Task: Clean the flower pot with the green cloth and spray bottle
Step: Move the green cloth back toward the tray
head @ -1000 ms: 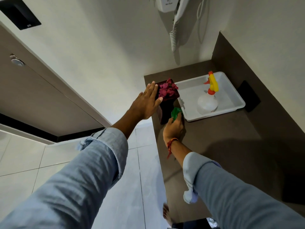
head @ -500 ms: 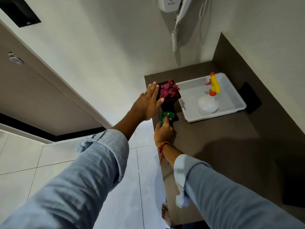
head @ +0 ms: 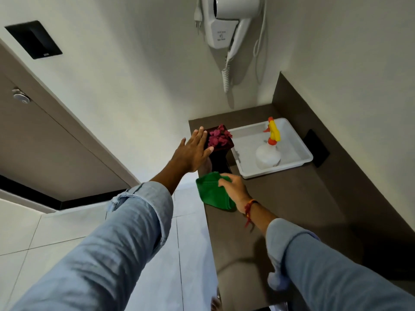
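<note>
Both hands work at the counter's near-left edge. Fingers spread, the left hand (head: 192,151) presses flat against the left side of the flower pot (head: 219,153). Meanwhile the right hand (head: 233,189) pinches the green cloth (head: 212,194), bunched on the counter (head: 292,209) just near of the pot's base. To the right, the spray bottle (head: 268,151) stands in the white tray (head: 301,151). Tall and narrow, the pot sits close to that edge; a hard wipe leftward could tip it floorward if the bracing palm slips.
</note>
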